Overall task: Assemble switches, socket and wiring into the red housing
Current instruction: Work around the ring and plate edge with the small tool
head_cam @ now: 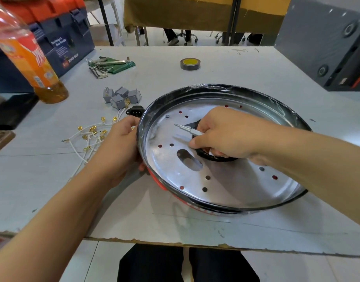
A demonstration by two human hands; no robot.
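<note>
The housing [221, 209] lies near the front edge of the table [175, 226], tilted up on its left side, its red wall showing only as a strip under the black rim while a perforated metal plate [226, 180] fills the inside. By the look of it, the step in hand is work on that plate with a screwdriver rather than any wiring: the switches [120, 96], the socket [135, 112] and the wires [89, 137] with their gold terminals all sit loose on the table just left of the housing, none of them fitted. The right hand [226, 135] is closed around a small silver screwdriver [187, 129], its tip pointing up and left towards a screw [167, 116] near the plate's far-left edge, though tip and screw are apart. The lower fingers of that hand seem also to hook into a black ring [215, 158] at the plate's centre, but the hand covers too much of it to be sure. The left hand [122, 147] grips the housing's left rim, fingers curled round the edge, steadying or lifting it. The next move likely calls for bringing the tip square onto the screw head while the left hand keeps the housing from rocking; after that, the plate would have to come clear before switches and socket can reach the wall.
</note>
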